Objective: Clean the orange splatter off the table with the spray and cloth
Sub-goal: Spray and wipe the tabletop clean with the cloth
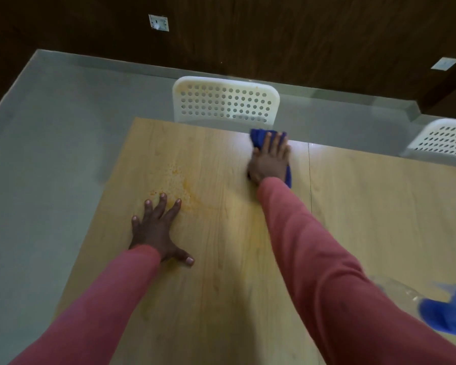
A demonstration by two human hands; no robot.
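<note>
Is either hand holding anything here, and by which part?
The right hand presses flat on the middle of the bunched blue cloth near the table's far edge. The left hand rests spread on the table, holding nothing.

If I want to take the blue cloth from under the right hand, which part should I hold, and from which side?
Probably take the blue cloth at the bunched fold past the fingertips of the right hand, near the table far edge. Come from above and pinch there: that part stands up in folds, while the rest lies pressed flat under the palm.
</note>
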